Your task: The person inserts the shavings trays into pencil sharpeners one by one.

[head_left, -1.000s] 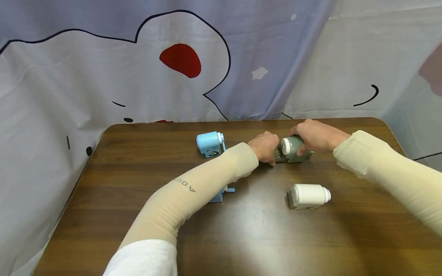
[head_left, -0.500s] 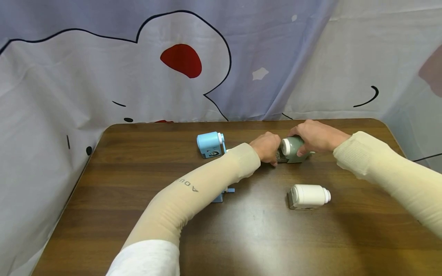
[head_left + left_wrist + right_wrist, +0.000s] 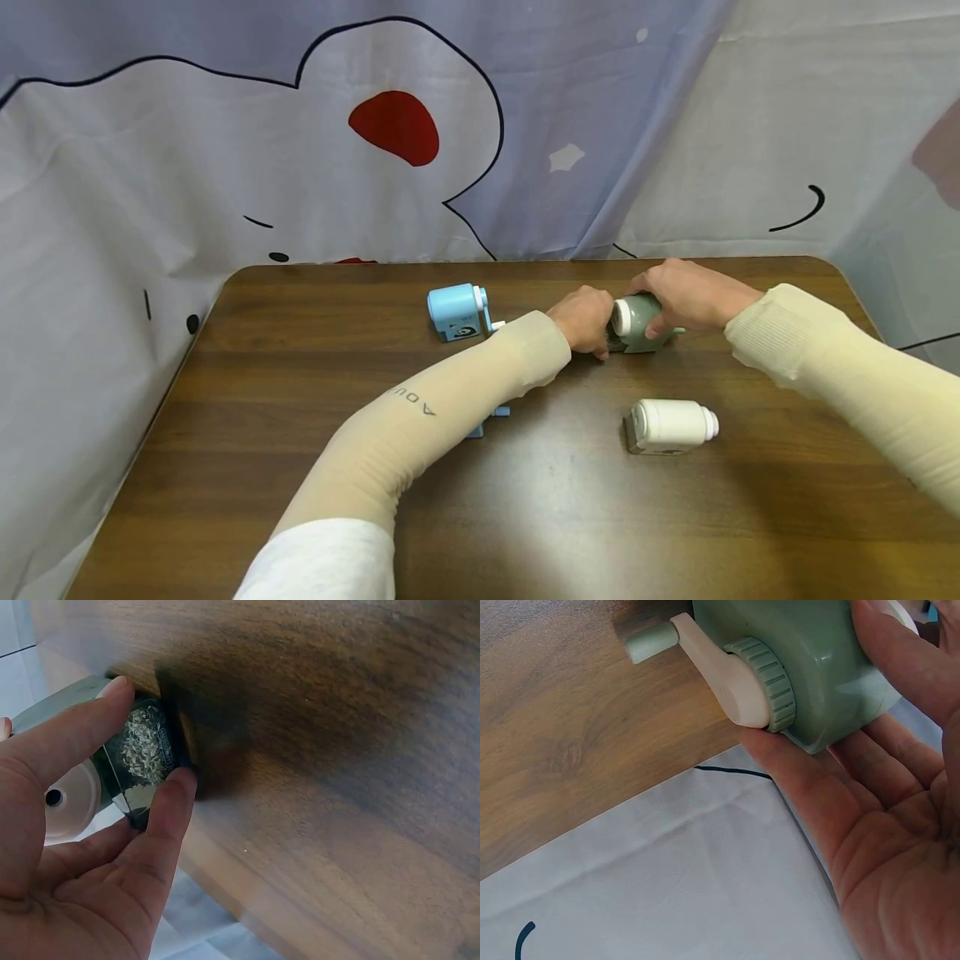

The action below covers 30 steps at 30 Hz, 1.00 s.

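Observation:
A green hand-crank pencil sharpener [image 3: 810,667] stands near the table's far edge. My right hand [image 3: 690,293] grips its body from above, thumb on one side and fingers on the other. The pale crank [image 3: 718,679] with a green knob points away from the hand. At the opposite end, my left hand [image 3: 583,320] pinches the clear shavings drawer [image 3: 146,746], which sticks partly out of the sharpener's base and holds pencil shavings. The left thumb and fingers lie along the drawer's edges. Above the drawer shows the pale round front [image 3: 73,796] with its pencil hole.
A light blue sharpener [image 3: 453,310] with a panda picture stands left of my left hand. Another blue one [image 3: 500,412] is mostly hidden under my left forearm. A cream sharpener [image 3: 672,423] stands nearer, at right. A patterned curtain [image 3: 570,125] hangs behind the table.
My left hand has moved slightly right toward the green sharpener, and less of the shavings drawer shows between the hands. The right hand keeps its grip in place.

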Tool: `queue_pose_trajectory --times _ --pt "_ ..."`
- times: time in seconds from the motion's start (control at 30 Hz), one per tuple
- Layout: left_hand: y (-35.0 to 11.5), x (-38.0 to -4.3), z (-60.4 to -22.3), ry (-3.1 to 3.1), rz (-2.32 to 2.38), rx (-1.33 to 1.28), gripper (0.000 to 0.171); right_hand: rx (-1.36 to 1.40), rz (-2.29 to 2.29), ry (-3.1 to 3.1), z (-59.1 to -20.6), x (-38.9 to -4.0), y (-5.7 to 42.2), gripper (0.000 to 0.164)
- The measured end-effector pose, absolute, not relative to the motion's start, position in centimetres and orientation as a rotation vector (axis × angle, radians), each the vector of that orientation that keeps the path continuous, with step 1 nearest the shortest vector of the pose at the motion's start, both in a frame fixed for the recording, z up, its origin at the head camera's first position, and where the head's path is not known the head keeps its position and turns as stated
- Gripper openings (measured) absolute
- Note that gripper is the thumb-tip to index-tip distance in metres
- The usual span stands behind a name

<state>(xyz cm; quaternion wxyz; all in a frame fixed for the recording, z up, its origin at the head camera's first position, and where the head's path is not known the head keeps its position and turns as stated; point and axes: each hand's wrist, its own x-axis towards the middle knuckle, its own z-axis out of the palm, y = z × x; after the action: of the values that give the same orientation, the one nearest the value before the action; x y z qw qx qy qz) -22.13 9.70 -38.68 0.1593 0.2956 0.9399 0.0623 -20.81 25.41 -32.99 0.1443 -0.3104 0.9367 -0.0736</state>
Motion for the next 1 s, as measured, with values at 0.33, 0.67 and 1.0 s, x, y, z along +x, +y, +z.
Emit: queue_pose_trajectory --times 0.33,0.67,1.0 --pt "10.05 -22.16 -38.89 2.692 0.189 0.837 0.045 -0.890 -0.221 2.696 -33.00 -20.82 25.47 0.054" --pt "10.18 -22.18 -39.04 2.693 0.182 0.834 0.043 -0.883 -0.225 2.695 -33.03 -20.86 25.43 0.054" --pt "10.42 -22.18 -39.19 2.698 0.234 0.780 0.044 -0.884 -0.223 2.708 -33.13 -20.80 25.52 0.053"
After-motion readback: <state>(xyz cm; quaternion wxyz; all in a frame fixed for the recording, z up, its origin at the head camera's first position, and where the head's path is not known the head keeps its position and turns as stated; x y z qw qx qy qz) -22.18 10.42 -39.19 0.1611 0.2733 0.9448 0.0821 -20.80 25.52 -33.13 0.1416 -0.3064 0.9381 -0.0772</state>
